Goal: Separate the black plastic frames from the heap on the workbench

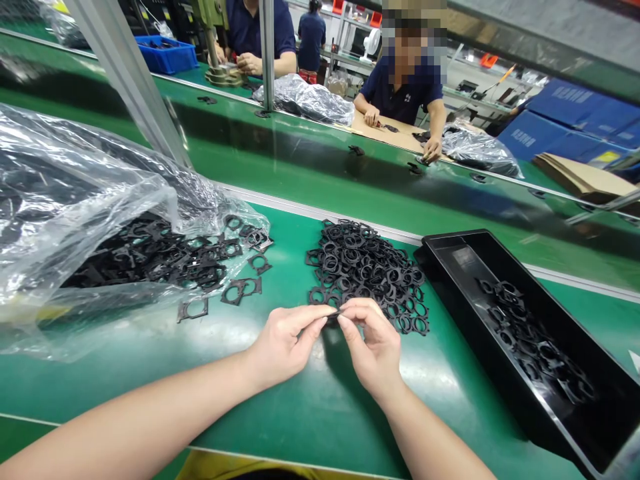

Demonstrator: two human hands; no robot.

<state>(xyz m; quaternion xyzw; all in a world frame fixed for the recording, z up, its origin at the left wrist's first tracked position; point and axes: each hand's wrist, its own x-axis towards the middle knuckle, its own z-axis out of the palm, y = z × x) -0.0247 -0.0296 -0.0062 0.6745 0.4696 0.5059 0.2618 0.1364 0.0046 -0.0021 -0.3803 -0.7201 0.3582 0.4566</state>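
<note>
Between the fingertips of both hands is a small black plastic part, seen nearly edge-on and partly covered by the fingers. My left hand pinches its left end, and my right hand pinches its right end. Just beyond the hands lies a heap of black ring-shaped plastic parts. To the left, flat black frames with round holes are scattered at the mouth of a clear plastic bag that holds many more.
At right stands a black bin with ring parts inside. A conveyor belt with a few black parts runs behind the green table. Across it, co-workers handle parts. A metal post rises at left.
</note>
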